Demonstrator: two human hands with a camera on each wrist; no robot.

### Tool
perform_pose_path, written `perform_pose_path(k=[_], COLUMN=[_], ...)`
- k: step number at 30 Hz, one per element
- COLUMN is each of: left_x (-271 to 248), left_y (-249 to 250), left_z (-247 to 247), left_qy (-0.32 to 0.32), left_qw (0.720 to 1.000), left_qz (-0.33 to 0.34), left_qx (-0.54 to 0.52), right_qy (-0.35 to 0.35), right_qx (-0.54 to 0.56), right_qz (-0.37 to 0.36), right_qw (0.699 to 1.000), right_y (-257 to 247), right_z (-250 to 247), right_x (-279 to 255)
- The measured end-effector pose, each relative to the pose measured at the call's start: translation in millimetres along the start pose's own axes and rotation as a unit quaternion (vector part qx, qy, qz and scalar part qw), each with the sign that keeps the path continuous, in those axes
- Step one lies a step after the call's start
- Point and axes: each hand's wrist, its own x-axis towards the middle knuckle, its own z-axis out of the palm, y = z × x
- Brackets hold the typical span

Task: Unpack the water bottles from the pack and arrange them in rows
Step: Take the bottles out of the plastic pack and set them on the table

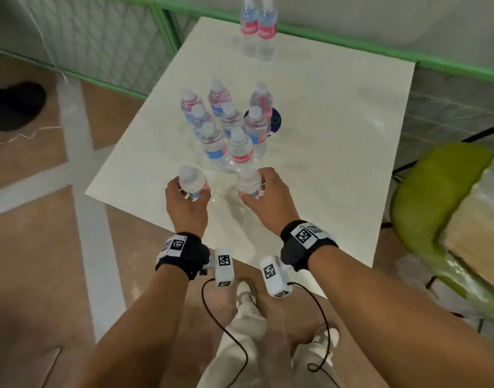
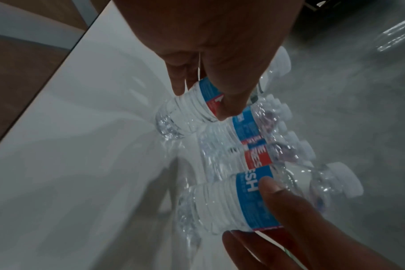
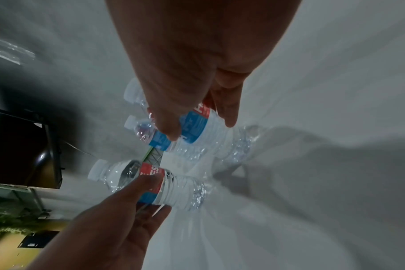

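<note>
Small clear water bottles with blue-and-red labels and white caps stand on a white table (image 1: 324,113). Several of them cluster mid-table (image 1: 229,127) with torn clear wrap around their bases. Two more bottles (image 1: 258,22) stand side by side at the far edge. My left hand (image 1: 191,191) (image 2: 201,103) grips one bottle (image 1: 192,180) (image 2: 187,111) around its label, just in front of the cluster. My right hand (image 1: 254,189) (image 3: 200,130) grips another bottle (image 1: 250,182) (image 3: 210,135) beside it. Both bottles stay upright, bases low over the table.
A green chair (image 1: 436,191) holding a cardboard box and plastic-wrapped goods stands at the right. A green-framed mesh fence (image 1: 352,37) runs behind the table. A dark object (image 1: 16,105) lies on the floor at the left. Cables hang from my wrist units.
</note>
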Motion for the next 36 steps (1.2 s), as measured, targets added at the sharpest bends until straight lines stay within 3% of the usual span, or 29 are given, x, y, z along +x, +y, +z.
perform_pose_path(k=[7,14,18,20,26,28,31,36], left_x=[84,128,125,116,32,-12,-82,-193], left_y=[-11,-7,-8,-10,-19,-11,18,87], left_z=[-14,-8,-8,-9,11,35,87,181], left_qy=[-0.022,-0.041,-0.051,-0.059,0.031,-0.020,-0.194,-0.433], left_qw=[1.000,0.999,0.998,0.998,0.991,0.989,0.973,0.899], left_qz=[0.010,0.032,0.028,-0.008,-0.127,-0.148,-0.124,-0.034], left_qx=[-0.003,0.011,0.002,-0.005,0.034,0.018,0.027,0.062], right_qy=[0.003,0.010,-0.031,-0.039,-0.011,0.003,0.022,0.067], right_qx=[0.020,0.002,0.016,-0.001,-0.010,-0.003,-0.016,-0.082], right_qz=[-0.006,-0.010,-0.002,0.011,0.056,0.068,0.082,0.119], right_qw=[1.000,1.000,0.999,0.999,0.998,0.998,0.996,0.987], right_y=[-37,-38,-31,-26,8,24,52,108], right_z=[56,71,60,49,-17,-49,-105,-211], right_x=[38,51,43,36,4,-11,-42,-102])
